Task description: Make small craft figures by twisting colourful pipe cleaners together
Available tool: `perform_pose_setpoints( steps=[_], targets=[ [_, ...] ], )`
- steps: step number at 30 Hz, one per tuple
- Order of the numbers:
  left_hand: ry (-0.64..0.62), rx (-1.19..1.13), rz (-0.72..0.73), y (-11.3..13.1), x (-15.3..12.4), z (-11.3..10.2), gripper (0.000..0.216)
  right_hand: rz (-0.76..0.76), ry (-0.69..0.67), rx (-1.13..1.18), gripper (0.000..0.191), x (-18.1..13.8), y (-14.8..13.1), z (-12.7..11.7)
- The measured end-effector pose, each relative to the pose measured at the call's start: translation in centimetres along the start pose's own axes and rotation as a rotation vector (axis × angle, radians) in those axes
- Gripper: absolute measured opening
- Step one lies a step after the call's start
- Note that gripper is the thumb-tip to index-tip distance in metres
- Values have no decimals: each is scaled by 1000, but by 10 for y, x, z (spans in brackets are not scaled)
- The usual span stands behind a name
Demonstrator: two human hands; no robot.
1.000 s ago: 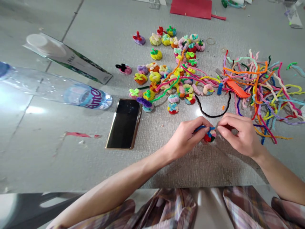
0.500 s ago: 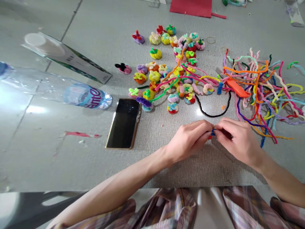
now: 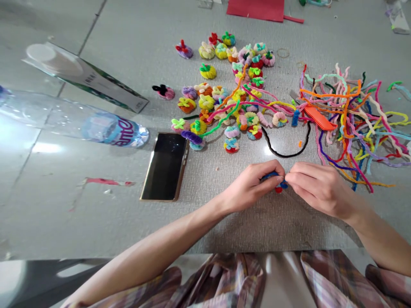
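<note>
My left hand (image 3: 248, 188) pinches a small blue and red pipe cleaner piece (image 3: 284, 185) just above the table, thumb against the curled fingers. More blue shows between thumb and forefinger, and a red tip pokes out below. Close against the piece's right side, my right hand (image 3: 321, 188) is closed in a pinch; its fingertips hide the end they grip. A black pipe cleaner (image 3: 285, 155) lies curved just beyond both hands. Several finished pipe cleaner bundles, small and round like pumpkins, cluster farther off, among them a yellow one (image 3: 207, 71).
Loose coloured pipe cleaners (image 3: 346, 124) pile up at the right, with orange-handled scissors (image 3: 319, 117) among them. Left of my hands lie a phone (image 3: 165, 167), a plastic bottle (image 3: 109, 128) and a carton (image 3: 96, 81). Red sheet material (image 3: 255, 9) lies at the far edge.
My left hand has shifted slightly, and its fingers have lifted so more of the blue and red piece shows. My right fingers are drawn closer together. The view has moved a little.
</note>
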State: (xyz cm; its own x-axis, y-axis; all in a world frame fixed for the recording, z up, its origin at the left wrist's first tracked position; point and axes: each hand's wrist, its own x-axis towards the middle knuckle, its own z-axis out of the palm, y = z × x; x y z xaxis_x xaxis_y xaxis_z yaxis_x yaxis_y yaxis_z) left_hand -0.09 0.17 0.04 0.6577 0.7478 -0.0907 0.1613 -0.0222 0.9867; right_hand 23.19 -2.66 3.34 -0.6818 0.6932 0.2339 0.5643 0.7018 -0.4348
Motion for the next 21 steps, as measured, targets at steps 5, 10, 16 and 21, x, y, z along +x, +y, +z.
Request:
perform_pose_setpoints(
  steps=[5, 10, 16, 21],
  targets=[
    [-29, 22, 23, -1, -1, 2, 24, 66, 49, 51, 21, 0, -2, 5],
    [-17, 15, 29, 0, -1, 2, 22, 17, 58, -11, 26, 1, -1, 6],
    [80, 101, 204, -8, -3, 5, 17, 185, 159, 244, 23, 3, -7, 8],
    [527, 517, 505, -17, -7, 10, 50, 687, 254, 611, 23, 4, -7, 11]
  ],
)
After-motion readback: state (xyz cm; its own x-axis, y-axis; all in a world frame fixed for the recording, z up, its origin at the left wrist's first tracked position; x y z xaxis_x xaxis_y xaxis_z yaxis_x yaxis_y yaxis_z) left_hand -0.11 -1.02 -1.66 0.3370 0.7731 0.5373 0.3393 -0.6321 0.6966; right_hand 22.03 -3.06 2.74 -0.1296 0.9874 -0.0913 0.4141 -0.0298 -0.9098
